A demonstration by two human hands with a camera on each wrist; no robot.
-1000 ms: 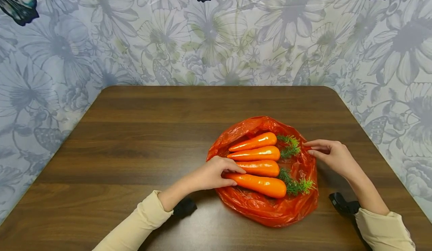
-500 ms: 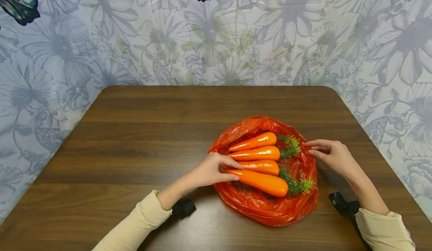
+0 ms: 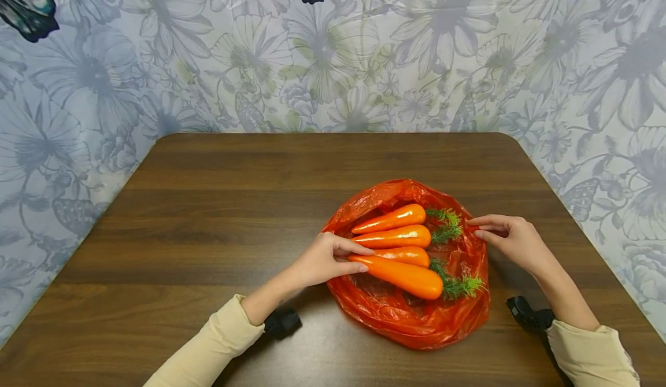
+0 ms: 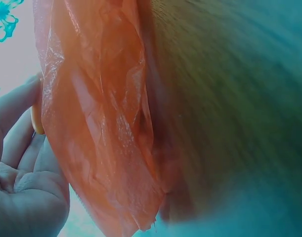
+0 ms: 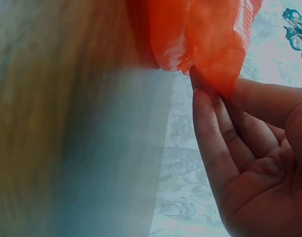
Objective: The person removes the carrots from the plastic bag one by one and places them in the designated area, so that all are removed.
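Note:
My left hand [image 3: 325, 261] pinches the tapered end of the nearest carrot [image 3: 406, 277], whose thick end points right toward the green leaves. This carrot partly overlaps the one behind it. Several carrots lie side by side in an open red plastic bag [image 3: 416, 338], with feathery green tops [image 3: 446, 228] at their right ends. At the bag's right rim, my right hand [image 3: 515, 241] pinches the plastic between thumb and fingers. The right wrist view shows the bag's edge [image 5: 215, 44] between those fingertips. In the left wrist view the bag's side [image 4: 96, 113] hides most of the carrot.
The bag rests on a brown wooden table [image 3: 208, 219], right of its middle. Behind the table hangs a flower-patterned backdrop [image 3: 322, 57] with dark butterfly shapes. Black wrist cameras [image 3: 528, 314] sit under both forearms.
My left hand has shifted slightly away from me with the nearest carrot, which has lifted and now covers more of the carrot behind it. The right hand stays at the bag's rim.

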